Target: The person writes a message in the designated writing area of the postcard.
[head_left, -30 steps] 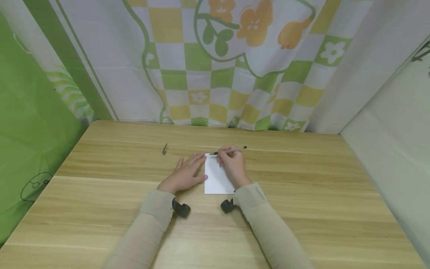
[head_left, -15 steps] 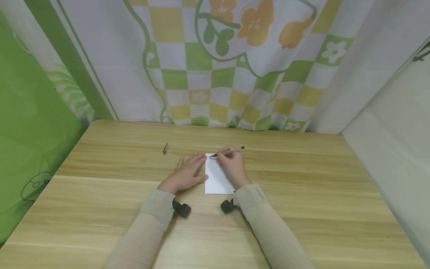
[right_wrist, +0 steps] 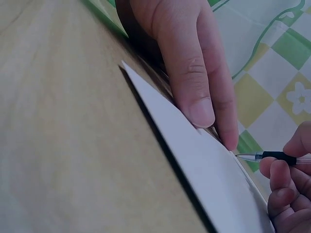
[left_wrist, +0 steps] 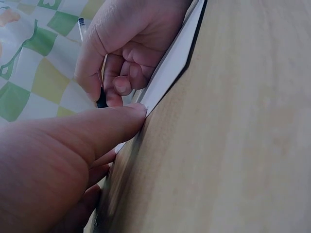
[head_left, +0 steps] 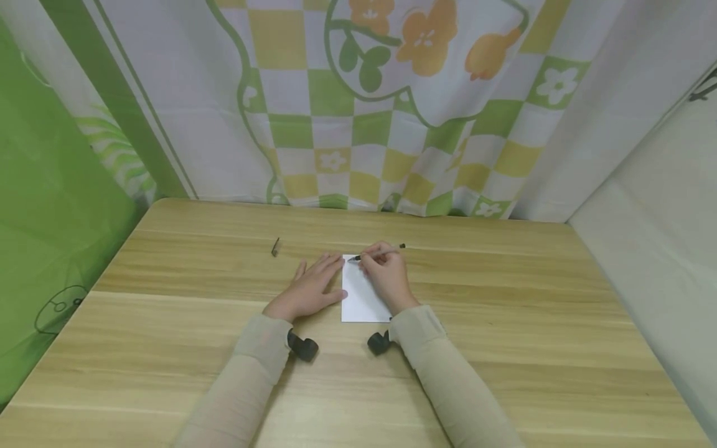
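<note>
A white sheet or pad of paper (head_left: 361, 298) lies on the wooden table in front of the person; its edge looks dark in both wrist views. The right hand (head_left: 388, 277) pinches a pen (right_wrist: 277, 156) with a clear barrel and black grip, its tip right at the paper's upper left part. Curled lower fingers of that hand rest at the sheet. On the paper's left edge lies the left hand (head_left: 308, 291), fingers spread and straight, with the thumb (left_wrist: 129, 116) and fingertips on the margin. Any marks on the paper are too small to make out.
A small dark pen cap (head_left: 275, 247) lies on the table (head_left: 196, 267) beyond the left hand. A patterned curtain (head_left: 364, 155) hangs along the far edge, green cloth (head_left: 56, 205) on the left. Each wrist wears a black camera (head_left: 304, 347).
The pen's back end has swung slightly left and its tip has shifted a little on the paper's upper left. The left hand stays in place.
</note>
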Action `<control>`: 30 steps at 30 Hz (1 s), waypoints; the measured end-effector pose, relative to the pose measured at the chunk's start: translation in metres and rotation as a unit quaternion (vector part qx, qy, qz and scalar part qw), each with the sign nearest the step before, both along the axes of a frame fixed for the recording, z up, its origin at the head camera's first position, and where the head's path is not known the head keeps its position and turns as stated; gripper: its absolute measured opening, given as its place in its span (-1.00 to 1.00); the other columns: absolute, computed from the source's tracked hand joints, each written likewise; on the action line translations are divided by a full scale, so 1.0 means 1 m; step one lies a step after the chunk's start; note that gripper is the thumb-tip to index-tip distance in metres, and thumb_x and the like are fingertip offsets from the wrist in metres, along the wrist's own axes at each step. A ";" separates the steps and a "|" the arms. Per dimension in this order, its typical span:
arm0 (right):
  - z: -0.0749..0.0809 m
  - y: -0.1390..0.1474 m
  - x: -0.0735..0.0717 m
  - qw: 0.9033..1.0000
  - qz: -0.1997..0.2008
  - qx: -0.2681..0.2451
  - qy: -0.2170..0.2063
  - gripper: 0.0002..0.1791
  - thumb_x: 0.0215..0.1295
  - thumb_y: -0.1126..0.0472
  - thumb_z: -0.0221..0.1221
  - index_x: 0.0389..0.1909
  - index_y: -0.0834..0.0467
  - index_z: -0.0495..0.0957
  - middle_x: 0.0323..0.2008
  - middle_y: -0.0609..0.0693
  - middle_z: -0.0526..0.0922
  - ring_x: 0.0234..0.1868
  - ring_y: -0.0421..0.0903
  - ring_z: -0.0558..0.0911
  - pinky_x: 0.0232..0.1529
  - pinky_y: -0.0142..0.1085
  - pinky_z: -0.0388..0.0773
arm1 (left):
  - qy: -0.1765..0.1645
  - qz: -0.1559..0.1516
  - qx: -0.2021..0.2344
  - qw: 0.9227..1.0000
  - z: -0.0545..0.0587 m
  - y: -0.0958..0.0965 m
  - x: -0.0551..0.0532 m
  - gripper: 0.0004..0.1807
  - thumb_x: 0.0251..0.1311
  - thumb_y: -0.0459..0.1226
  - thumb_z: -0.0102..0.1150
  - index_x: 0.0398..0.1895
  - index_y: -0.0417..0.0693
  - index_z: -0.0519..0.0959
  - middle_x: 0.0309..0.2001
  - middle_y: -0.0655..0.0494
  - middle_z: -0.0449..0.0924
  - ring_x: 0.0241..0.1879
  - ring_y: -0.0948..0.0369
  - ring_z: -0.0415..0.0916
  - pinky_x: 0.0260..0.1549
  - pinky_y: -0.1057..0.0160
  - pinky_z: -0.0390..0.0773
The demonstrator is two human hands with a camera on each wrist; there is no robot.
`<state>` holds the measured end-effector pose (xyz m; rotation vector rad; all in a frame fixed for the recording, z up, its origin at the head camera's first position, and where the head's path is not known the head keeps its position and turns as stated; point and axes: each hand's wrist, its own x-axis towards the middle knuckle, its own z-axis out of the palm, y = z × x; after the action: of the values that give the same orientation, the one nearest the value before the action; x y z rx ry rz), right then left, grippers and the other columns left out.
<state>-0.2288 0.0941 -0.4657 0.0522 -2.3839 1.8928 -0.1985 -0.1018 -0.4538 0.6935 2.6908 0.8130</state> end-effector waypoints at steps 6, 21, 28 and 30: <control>-0.001 0.000 -0.001 1.000 0.002 0.008 0.004 -0.93 0.30 0.32 0.23 -0.29 0.26 0.65 -0.40 0.05 0.69 -0.49 -0.15 0.60 -0.43 -0.43 0.55 | 0.000 0.000 -0.001 1.000 0.001 0.000 0.000 -0.18 0.45 0.02 0.09 0.60 -0.17 0.07 0.62 -0.08 -0.09 0.61 -0.04 -0.28 0.46 -0.32 -0.43; 0.000 0.001 0.000 1.000 0.013 0.003 0.010 -0.93 0.30 0.34 0.23 -0.30 0.28 0.64 -0.40 0.06 0.69 -0.48 -0.14 0.62 -0.43 -0.43 0.57 | 0.006 -0.001 -0.007 1.000 -0.002 0.001 -0.002 -0.18 0.45 0.02 0.09 0.60 -0.17 0.07 0.62 -0.08 -0.08 0.61 -0.05 -0.27 0.46 -0.32 -0.43; 0.001 0.000 0.001 1.000 0.011 0.008 0.009 -0.94 0.30 0.34 0.22 -0.31 0.27 0.64 -0.39 0.06 0.69 -0.48 -0.15 0.61 -0.43 -0.44 0.57 | 0.007 0.000 -0.007 1.000 -0.002 0.000 -0.001 -0.17 0.45 0.02 0.09 0.60 -0.18 0.07 0.62 -0.09 -0.08 0.61 -0.05 -0.26 0.46 -0.32 -0.43; 0.002 0.000 0.001 1.000 0.010 0.009 0.009 -0.94 0.29 0.35 0.22 -0.31 0.28 0.64 -0.37 0.06 0.68 -0.47 -0.15 0.61 -0.43 -0.44 0.57 | 0.005 0.000 -0.006 1.000 -0.002 0.000 -0.001 -0.17 0.45 0.02 0.09 0.60 -0.17 0.06 0.62 -0.08 -0.09 0.61 -0.04 -0.27 0.46 -0.31 -0.44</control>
<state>-0.2276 0.0944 -0.4640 0.0946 -2.3980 1.8726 -0.1994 -0.1016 -0.4560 0.6975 2.7031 0.7936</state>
